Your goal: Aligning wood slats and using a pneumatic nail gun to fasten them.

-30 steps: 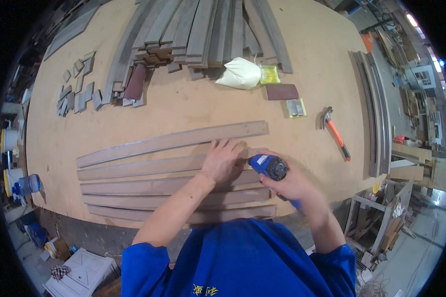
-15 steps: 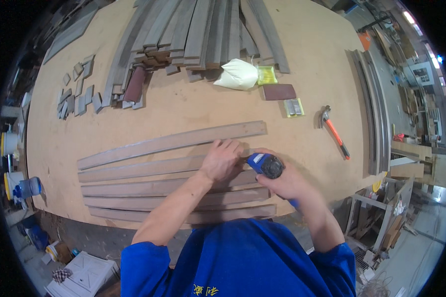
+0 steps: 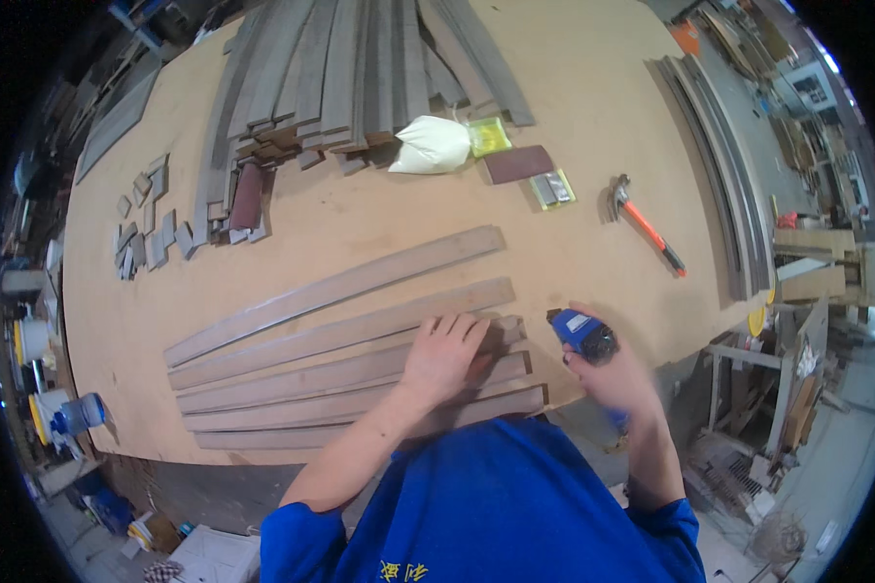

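Note:
My left hand (image 3: 445, 360) is closed over the right part of the third wooden strip (image 3: 369, 367), its fingers over the far edge. In my right hand (image 3: 620, 377) is a blue cordless drill (image 3: 588, 335), held just off the strips' right ends; its grip is mostly hidden. Beyond my left hand lie the farthest strip (image 3: 360, 287) and a second strip (image 3: 360, 335), side by side with small gaps. Two more strips lie nearer my body, partly hidden under my left forearm.
A pile of grey boards (image 3: 331, 73) covers the far side. Before it lie a white bag (image 3: 430, 146), a brown sanding pad (image 3: 517, 165) and a clear packet (image 3: 552, 189). An orange-handled hammer (image 3: 648, 231) lies at right, long boards (image 3: 715, 165) beyond. Small wood blocks (image 3: 156, 235) lie left.
My right hand has drawn the drill away to the right, off the second strip's end. My left hand has shifted from the second strip to the third. The view has turned slightly.

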`<state>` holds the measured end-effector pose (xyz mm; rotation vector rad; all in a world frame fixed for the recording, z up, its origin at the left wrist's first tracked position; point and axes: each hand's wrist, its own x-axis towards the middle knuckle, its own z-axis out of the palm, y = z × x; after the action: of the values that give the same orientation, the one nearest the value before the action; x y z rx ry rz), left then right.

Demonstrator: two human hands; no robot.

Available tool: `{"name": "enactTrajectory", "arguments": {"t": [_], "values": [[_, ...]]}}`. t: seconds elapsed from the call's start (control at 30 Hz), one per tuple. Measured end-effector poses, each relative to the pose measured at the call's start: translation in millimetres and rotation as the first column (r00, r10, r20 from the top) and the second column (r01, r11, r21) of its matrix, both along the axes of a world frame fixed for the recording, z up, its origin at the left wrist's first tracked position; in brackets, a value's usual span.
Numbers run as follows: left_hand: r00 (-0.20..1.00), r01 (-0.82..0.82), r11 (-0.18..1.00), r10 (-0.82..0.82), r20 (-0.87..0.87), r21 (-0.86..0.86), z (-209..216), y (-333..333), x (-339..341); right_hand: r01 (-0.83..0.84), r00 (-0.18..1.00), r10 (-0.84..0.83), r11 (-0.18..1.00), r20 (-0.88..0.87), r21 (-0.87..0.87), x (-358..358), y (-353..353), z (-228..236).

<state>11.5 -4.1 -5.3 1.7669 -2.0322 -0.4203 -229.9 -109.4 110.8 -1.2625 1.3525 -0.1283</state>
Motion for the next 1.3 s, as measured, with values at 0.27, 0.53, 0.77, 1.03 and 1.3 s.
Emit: {"name": "enactTrajectory", "arguments": {"t": [0.27, 0.53, 0.77, 1.03, 1.3], "values": [[0.985, 0.035, 0.989, -0.058, 0.161, 0.144, 1, -17, -15, -0.071, 0.959, -0.054, 0.905, -0.279, -0.420, -22, -13, -41], [0.962, 0.058, 0.983, -0.102, 0.254, 0.174, 9, -23, -22, -0.298, 0.950, 0.105, 0.583, -0.293, -0.756, -10, -4, -95], [0.968, 0.059, 0.984, -0.098, 0.230, 0.169, 15, -26, -23, -0.432, 0.894, 0.412, 0.695, -0.173, -0.575, 1, -8, -126], [0.946, 0.003, 0.965, -0.088, 0.313, 0.263, 22, -26, -23, -0.496, 0.840, 0.511, 0.583, -0.185, -0.644, 0, -24, -140], [0.948, 0.039, 0.971, -0.110, 0.298, 0.236, 23, -26, -23, -0.536, 0.810, 0.556, 0.576, -0.185, -0.617, 0, -27, -142]]}}
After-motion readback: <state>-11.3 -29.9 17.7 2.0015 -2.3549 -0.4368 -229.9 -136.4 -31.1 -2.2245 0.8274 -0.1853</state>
